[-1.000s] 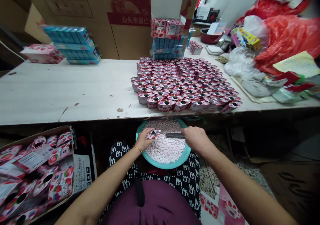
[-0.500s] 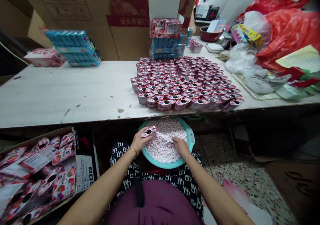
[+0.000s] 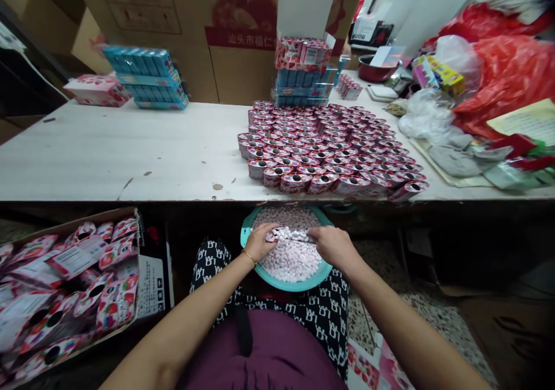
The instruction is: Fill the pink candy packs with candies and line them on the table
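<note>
My left hand [image 3: 259, 243] is closed around a small pink-and-red candy carton [image 3: 271, 237], mostly hidden by the fingers. Closed on the end of a narrow scoop [image 3: 310, 240], my right hand [image 3: 335, 247] holds it level, heaped with white candies. The scoop's far end meets the carton's opening. Beneath both hands, a turquoise basin [image 3: 295, 287] full of small pale candies [image 3: 291, 263] rests between my knees. On the table [image 3: 182, 164] just ahead stand rows of similar oval cartons [image 3: 296, 181] with round dark holes in their tops.
At lower left is a cardboard box [image 3: 137, 263] of loose pink cartons. Blue packs [image 3: 147, 78] and a stacked display [image 3: 303, 84] stand at the back, before a large brown carton [image 3: 243, 72]. Red plastic bags [image 3: 507, 78] crowd the right side.
My right hand has lifted the scoop out of the candies, now heaped, and brought it up to the carton. The left hand has turned the carton's opening toward it. The view has shifted slightly.
</note>
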